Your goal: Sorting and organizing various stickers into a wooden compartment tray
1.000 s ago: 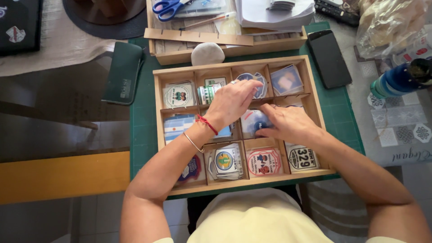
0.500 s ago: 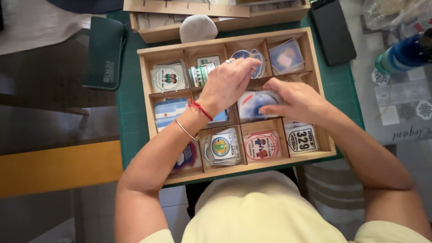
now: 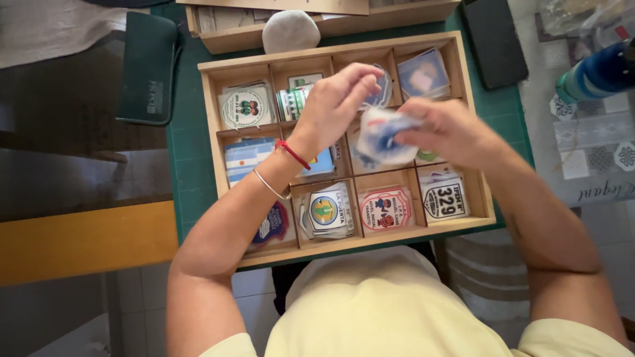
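Surface under a green mat carries a wooden tray split into compartments, each holding a stack of patches — round, shield-shaped and square ones. A second wooden box sits just beyond it, with a grey stone at its edge. A dark green case lies left of the tray, a black phone to its right, and a blue bottle further right. Above the tray's middle, the right hand is clamped on a bundle of blue-and-white patches. The left hand — red string and thin bangle at its wrist — pinches the bundle's top, fingers closed on it.
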